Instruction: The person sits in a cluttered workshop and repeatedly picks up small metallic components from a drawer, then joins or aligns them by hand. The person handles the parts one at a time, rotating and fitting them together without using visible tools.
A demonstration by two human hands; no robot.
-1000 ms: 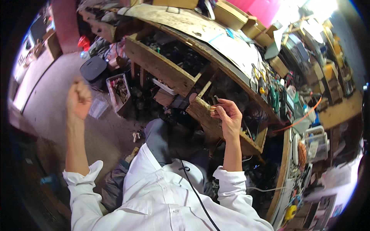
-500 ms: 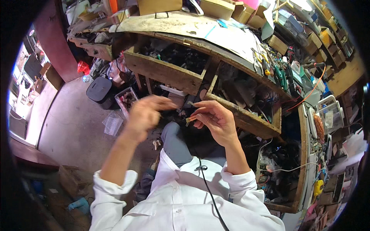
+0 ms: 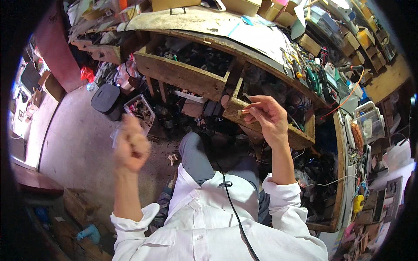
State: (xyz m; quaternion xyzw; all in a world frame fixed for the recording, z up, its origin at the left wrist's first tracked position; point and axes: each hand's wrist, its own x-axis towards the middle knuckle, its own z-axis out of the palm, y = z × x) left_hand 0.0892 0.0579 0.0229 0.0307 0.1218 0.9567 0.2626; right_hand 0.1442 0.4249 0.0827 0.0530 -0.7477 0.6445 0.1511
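Drawer fronts (image 3: 179,75) are rough, matt wd., stained. Table (image 3: 185,21) has worn matt top. Bin (image 3: 106,95) is smooth plastic, low sheen. Flr. (image 3: 78,143) looks like smooth concrete, dull. Shirt (image 3: 222,235) is creased matt cloth; trousers (image 3: 196,158), matt cloth. Red bag (image 3: 87,74) is glossy plastic, crinkled. Held pc. (image 3: 244,112): mat'l n/c, too small.

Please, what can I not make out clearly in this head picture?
Head view: whether the left hand holds anything; motion blur.
Head view: what the small piece is; tiny, partly covered by the right hand.
Head view: full shape of a cardboard box; cut by top edge.
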